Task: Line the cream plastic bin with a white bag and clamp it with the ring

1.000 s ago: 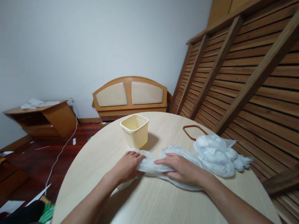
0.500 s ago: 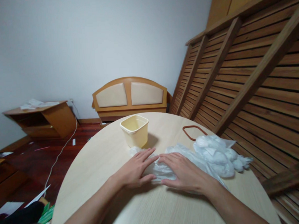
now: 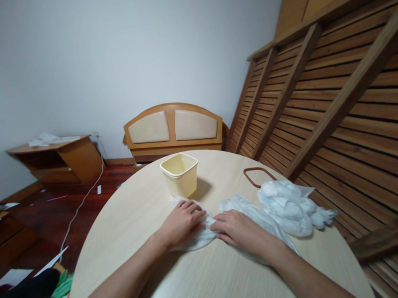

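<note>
A thin white plastic bag [image 3: 252, 210] lies across the round table in front of me. My left hand [image 3: 184, 221] is closed on its left part, fingers curled into the plastic. Close beside it, my right hand [image 3: 235, 229] pinches the same bag near its middle. Just beyond my left hand stands a pale yellow square tub [image 3: 180, 176], upright and without a lid. A crumpled heap of white plastic bags [image 3: 285, 206] rests to the right of my right hand.
The round light wood table [image 3: 138, 196] holds a brown rounded-square ring [image 3: 249, 179] behind the bag heap. A slatted wooden frame [image 3: 316, 103] leans along the right side. A headboard [image 3: 174, 143] stands beyond the table, a low cabinet [image 3: 76, 162] at the left.
Both hands have gone from spread fingers to curled ones on the bag. The plastic under them has bunched between the hands, with its left part showing nearer to me.
</note>
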### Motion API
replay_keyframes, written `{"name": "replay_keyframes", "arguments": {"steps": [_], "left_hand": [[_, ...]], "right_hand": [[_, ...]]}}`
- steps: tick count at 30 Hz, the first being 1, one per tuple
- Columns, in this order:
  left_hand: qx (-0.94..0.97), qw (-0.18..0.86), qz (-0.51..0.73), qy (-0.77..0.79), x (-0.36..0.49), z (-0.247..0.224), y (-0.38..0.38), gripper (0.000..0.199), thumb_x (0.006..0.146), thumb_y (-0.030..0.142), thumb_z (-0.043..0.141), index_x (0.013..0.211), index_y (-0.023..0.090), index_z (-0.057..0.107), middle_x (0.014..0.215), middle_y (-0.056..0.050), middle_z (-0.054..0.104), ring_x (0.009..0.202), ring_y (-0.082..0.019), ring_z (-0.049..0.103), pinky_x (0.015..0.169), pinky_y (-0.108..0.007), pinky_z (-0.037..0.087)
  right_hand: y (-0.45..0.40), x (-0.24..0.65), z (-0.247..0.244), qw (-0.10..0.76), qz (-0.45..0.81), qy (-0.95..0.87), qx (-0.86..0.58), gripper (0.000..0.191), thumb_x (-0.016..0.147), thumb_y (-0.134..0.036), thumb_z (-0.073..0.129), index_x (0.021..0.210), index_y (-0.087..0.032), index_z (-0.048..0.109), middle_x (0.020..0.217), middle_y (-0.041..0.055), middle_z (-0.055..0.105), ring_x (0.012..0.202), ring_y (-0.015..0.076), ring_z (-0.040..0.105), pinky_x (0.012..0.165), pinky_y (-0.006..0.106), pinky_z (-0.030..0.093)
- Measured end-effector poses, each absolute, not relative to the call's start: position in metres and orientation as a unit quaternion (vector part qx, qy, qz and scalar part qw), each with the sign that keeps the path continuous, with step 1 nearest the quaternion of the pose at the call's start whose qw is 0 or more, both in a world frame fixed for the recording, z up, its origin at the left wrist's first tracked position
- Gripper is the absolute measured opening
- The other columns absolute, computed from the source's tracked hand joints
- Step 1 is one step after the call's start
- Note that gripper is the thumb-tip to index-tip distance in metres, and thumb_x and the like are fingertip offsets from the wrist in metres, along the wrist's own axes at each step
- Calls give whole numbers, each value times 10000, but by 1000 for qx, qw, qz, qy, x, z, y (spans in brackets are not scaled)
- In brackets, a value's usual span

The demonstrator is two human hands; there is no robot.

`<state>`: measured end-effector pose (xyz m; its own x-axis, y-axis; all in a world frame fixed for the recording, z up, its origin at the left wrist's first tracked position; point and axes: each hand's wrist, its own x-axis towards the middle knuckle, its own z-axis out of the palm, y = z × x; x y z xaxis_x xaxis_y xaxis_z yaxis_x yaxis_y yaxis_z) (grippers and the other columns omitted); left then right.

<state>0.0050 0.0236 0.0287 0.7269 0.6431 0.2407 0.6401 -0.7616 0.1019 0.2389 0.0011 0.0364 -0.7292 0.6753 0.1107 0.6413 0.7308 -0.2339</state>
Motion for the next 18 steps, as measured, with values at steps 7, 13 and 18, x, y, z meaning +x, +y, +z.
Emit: {"name": "replay_keyframes", "arguments": {"steps": [7, 13, 18], "left_hand": [[752, -124, 437, 477, -25, 43, 40, 405, 984, 279, 521, 1389, 287, 513, 1507, -132, 411, 1352, -314, 446, 1077, -524, 441], [748, -80, 442, 489, -43, 34, 61, 427, 1004, 333, 492, 1426, 271, 485, 1612, -144, 250, 1462, -342, 339, 1121, -566, 412], [759, -22, 436, 483, -40, 35, 60, 344, 1028, 330, 424, 1353, 272, 523, 1578, -125, 319, 1483, -299, 328, 1171, -557, 364]], "right_hand": [[10, 258, 41, 177, 146, -897, -377, 240, 946, -178, 575, 1094, -253, 748, 1071, 40, 766, 1007, 210, 704, 891, 323, 512], [18, 282, 48, 268, 120, -880, -374, 258, 940, -203, 568, 1124, -271, 736, 1104, 43, 765, 1052, 213, 697, 949, 368, 524], [19, 297, 59, 335, 64, -868, -362, 240, 933, -224, 562, 1091, -271, 736, 1063, 54, 765, 1031, 221, 701, 918, 381, 550]]}}
